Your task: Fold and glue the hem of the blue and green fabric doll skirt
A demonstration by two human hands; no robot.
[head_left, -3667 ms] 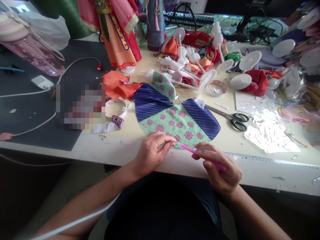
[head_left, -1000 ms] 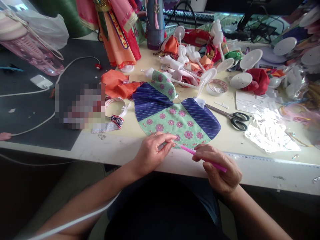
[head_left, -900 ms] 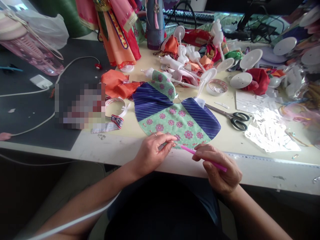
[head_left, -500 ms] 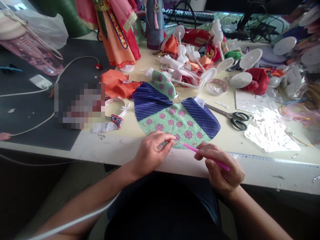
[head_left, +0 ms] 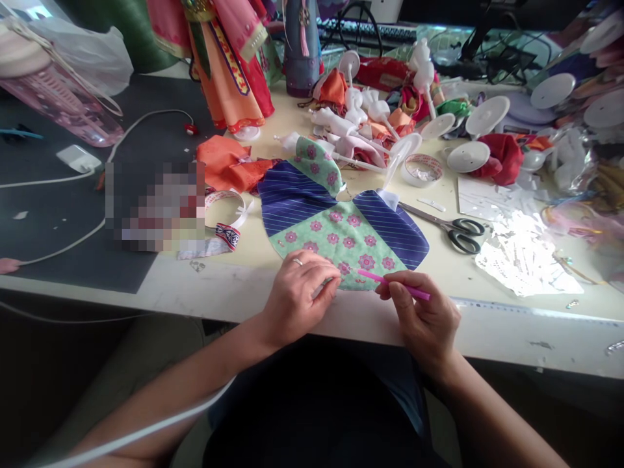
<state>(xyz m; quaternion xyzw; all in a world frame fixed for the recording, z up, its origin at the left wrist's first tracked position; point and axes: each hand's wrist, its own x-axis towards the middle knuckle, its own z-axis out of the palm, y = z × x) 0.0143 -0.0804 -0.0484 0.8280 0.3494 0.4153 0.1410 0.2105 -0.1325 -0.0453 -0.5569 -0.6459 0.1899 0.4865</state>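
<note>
Pink stick [head_left: 394,285] gripped by right hand [head_left: 423,316]; left hand [head_left: 298,294] pinches green floral fabric [head_left: 341,240].

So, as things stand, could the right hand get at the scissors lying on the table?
Probably yes, but not freely. The scissors lie in the open beyond and to the right of the right hand, with bare table between. The hand is shut on the pink stick, which would hamper a grasp.

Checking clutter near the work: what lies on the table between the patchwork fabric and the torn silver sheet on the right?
In the head view, black-handled scissors lie between the patchwork fabric and the silver sheet.
</note>
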